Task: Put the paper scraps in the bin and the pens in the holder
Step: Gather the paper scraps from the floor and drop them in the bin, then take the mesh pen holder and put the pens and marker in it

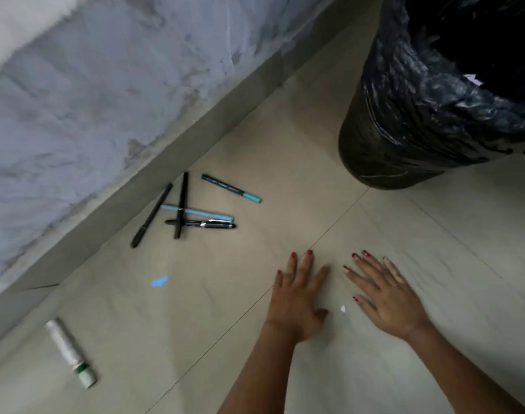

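Hands lie flat on the tiled floor (404, 240), and we see both palms turned down with the fingers spread and nothing held. Our left hand (300, 297) points forward with a straight wrist; our right hand (386, 297) is angled inward toward it. Between them, close to the left thumb, lies a small white paper scrap (343, 308). A blue paper scrap (159, 281) lies well to the left of the left hand. The pens (189, 212) lie forward and left of the hands, several of them crossed over each other near the wall (91, 100). The bin (428, 109), lined with a black bag, stands forward of the right hand. A white tube (71, 353) with a green band lies far left, nearer to us.
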{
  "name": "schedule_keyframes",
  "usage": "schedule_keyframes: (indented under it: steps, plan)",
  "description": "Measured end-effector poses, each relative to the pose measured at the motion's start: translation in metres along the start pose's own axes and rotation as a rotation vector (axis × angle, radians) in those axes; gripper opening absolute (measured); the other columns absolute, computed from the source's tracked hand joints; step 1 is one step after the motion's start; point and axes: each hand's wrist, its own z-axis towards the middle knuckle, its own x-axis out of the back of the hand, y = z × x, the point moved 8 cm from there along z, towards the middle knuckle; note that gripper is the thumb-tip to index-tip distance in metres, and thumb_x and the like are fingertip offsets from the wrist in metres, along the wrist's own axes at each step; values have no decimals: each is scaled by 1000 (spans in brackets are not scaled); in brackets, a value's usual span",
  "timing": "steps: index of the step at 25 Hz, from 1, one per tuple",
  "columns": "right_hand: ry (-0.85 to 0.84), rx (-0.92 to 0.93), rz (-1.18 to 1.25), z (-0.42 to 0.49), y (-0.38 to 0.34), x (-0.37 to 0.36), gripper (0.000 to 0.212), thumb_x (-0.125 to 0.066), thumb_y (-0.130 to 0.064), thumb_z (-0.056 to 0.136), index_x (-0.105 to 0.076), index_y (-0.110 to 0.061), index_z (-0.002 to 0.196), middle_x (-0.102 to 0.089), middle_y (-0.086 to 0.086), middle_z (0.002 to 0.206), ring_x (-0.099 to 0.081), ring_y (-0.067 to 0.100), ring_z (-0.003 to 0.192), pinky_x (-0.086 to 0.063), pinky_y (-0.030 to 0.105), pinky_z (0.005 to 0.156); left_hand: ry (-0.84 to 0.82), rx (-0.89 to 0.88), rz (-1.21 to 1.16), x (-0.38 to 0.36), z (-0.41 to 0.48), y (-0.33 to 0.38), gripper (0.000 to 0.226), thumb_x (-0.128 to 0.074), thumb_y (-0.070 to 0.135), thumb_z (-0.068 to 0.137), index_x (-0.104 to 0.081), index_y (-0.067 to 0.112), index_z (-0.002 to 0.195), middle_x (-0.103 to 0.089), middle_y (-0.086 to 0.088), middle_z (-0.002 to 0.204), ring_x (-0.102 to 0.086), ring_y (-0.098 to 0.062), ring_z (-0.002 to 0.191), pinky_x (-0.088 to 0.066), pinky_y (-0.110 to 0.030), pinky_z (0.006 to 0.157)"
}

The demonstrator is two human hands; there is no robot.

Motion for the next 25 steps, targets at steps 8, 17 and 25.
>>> schedule_keyframes:
  steps: [8,17,25]
  plan:
    - [0,-276,291,1,-99,187,33,-60,-10,79,-61,-13,112,-38,9,147,-62,26,109,-54,34,80,437,35,-413,224,-149,73,44,-38,29,79,-48,18,120,-51,-6,128,-45,-14,122,-31,-21,102]
    - [1018,45,550,-86,-173,739,21,-49,-15,84,-68,-8,86,-66,-4,85,-61,8,79,-48,18,78,925,-447,-577,531,-296,318,38,-43,23,81,-48,26,118,-54,10,122,-49,-6,118,-38,-19,98]
    - [652,-410,367,21,-38,853,67,-68,-30,79,-31,-18,133,-58,24,116,-52,42,110,-44,41,88,473,-265,132,582,-140,415,54,-36,40,94,-10,34,142,3,0,157,17,-33,140,2,-62,113]
